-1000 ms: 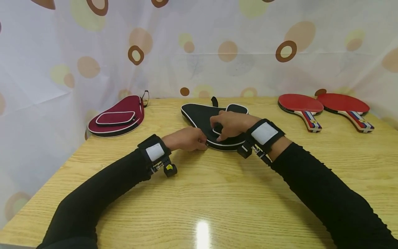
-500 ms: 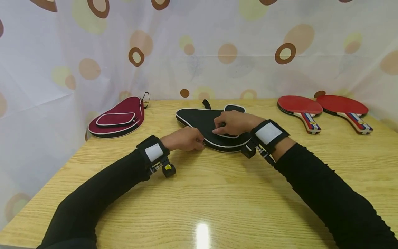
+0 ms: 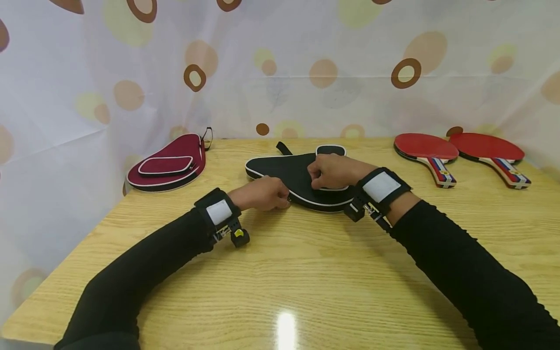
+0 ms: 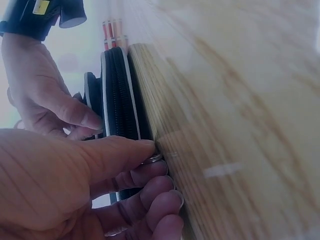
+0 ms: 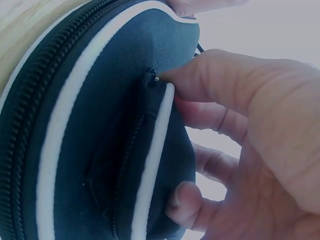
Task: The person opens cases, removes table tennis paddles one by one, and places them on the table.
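A black table tennis bat case (image 3: 284, 167) with white piping lies flat at the middle of the table, its small pocket (image 5: 175, 150) facing up. My left hand (image 3: 264, 193) is at the case's near left edge. In the left wrist view its thumb and forefinger pinch a metal zipper pull (image 4: 152, 159) beside the dark zipper (image 4: 119, 95). Over the pocket, my right hand (image 3: 334, 171) has its thumb and curled forefinger pinching the pocket's corner. The right wrist view shows the pocket raised there, with its remaining fingers bent behind it. The main zipper looks shut along the part that shows.
A dark red bat case (image 3: 177, 150) with a wrist loop lies at the back left. Two red table tennis bats, a nearer one (image 3: 424, 146) and a farther one (image 3: 487, 146), lie at the back right. A patterned curtain (image 3: 280, 58) hangs behind the wooden table (image 3: 245, 296).
The black case has turned slightly, its narrow end and strap moving left. My right hand has shifted a little to the right, with its fingers more curled. The left hand has hardly moved.
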`<state>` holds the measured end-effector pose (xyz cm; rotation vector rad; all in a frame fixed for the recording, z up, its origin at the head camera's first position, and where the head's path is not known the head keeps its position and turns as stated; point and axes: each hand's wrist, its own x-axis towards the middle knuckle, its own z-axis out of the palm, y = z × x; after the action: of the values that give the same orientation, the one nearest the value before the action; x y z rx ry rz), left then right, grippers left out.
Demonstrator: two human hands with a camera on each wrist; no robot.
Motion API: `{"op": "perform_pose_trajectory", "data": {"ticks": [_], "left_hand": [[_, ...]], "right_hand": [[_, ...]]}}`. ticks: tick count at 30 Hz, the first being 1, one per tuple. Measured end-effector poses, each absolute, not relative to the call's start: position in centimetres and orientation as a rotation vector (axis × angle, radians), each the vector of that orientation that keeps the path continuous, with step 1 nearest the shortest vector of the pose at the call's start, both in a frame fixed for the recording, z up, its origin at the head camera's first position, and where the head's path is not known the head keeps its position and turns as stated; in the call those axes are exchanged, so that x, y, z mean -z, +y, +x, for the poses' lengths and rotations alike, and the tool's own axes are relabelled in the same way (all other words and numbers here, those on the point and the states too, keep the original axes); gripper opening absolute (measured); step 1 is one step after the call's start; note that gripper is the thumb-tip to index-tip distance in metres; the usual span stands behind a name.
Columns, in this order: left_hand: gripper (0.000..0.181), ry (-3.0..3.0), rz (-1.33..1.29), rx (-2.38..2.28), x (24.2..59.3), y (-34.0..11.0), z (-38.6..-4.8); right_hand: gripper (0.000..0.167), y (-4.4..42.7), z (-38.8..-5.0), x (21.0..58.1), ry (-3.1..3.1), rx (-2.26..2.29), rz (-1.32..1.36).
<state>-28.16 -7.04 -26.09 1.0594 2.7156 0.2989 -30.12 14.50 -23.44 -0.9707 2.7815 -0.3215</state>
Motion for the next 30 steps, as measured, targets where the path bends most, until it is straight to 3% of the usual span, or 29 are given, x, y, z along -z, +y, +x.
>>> {"op": "perform_pose_trajectory", "data": {"ticks": [11, 13, 17, 19, 30], "left_hand": [[0.032, 2.730, 1.059, -0.263, 26.1, -7.0, -28.2], [0.032, 2.730, 1.071, -0.255, 26.0, -6.9, -28.2], [0.032, 2.735, 1.096, -0.249, 25.9, -6.9, -28.2], [0.032, 2.740, 1.089, -0.249, 25.8, -6.9, -28.2], [0.034, 2.738, 1.090, -0.312, 26.2, -7.1, -28.0]], "right_hand": [[0.011, 14.7, -29.4, 23.5, 2.821, 0.386, -0.932], [0.027, 14.5, -28.8, 23.5, 2.884, 0.425, -0.795], [0.076, 13.8, -28.0, 23.2, 2.995, 0.465, -0.388], [0.090, 13.3, -27.8, 23.0, 3.010, 0.453, -0.245], [0.090, 13.5, -28.5, 23.4, 2.858, 0.452, -0.181]]}}
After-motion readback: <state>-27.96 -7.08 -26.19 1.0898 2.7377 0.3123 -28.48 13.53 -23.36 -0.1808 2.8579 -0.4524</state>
